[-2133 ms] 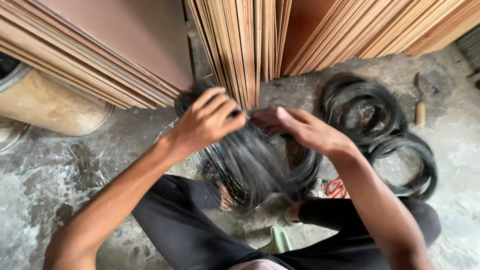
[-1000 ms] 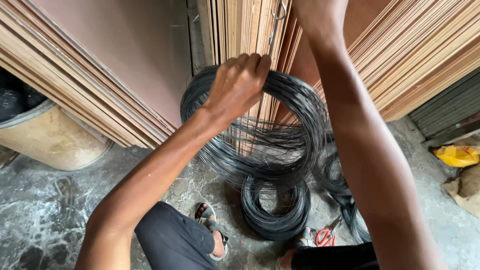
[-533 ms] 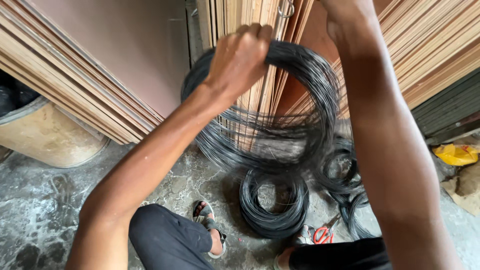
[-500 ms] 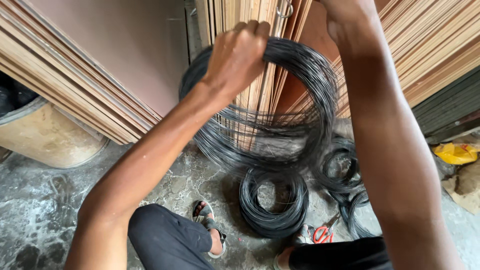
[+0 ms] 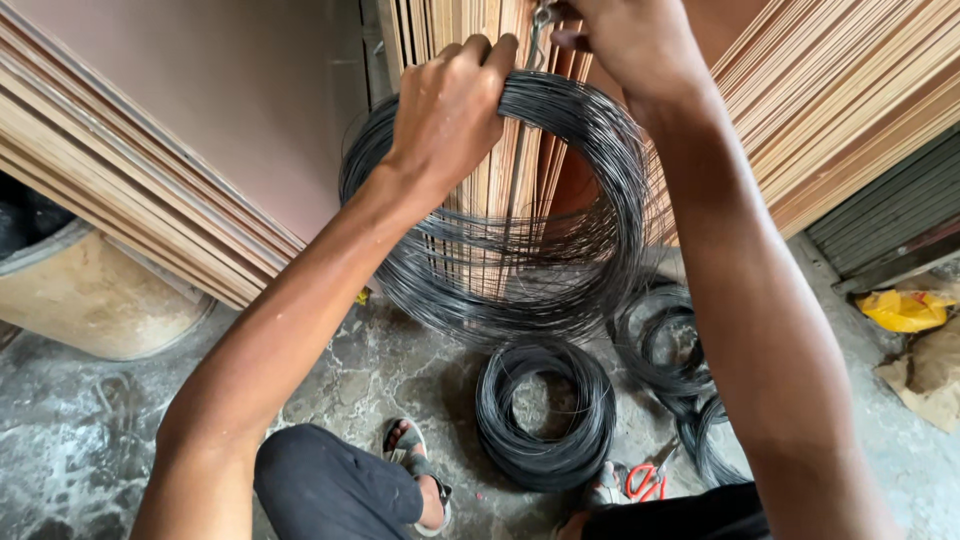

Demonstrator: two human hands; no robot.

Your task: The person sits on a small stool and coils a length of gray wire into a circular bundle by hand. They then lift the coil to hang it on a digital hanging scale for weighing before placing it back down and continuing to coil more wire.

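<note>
Plywood sheets, tan, stacked on edge (image 5: pixel 850 90), lean behind everything w/ a pinkish board (image 5: pixel 220 100) at left. Grey mottled stone floor (image 5: pixel 90 450) carries a round beige drum (image 5: pixel 100 300) and smaller dark wire coils (image 5: pixel 545 415), laid flat, prob. so they stay put. Big coil of thin black wire (image 5: pixel 500 290) hangs upright in front of the sheets; left hand (image 5: pixel 445 115) is closed round its top strands, bearing the weight. Right hand (image 5: pixel 625 35) is pinched at sth small & metal above the coil; can't tell what. Red-handled cutters (image 5: pixel 645 482) lie by the feet.

Both hands (image 5: pixel 450 110) raised wire coil (image 5: pixel 500 280) from lap level up against plywood sheets (image 5: pixel 500 180).
</note>
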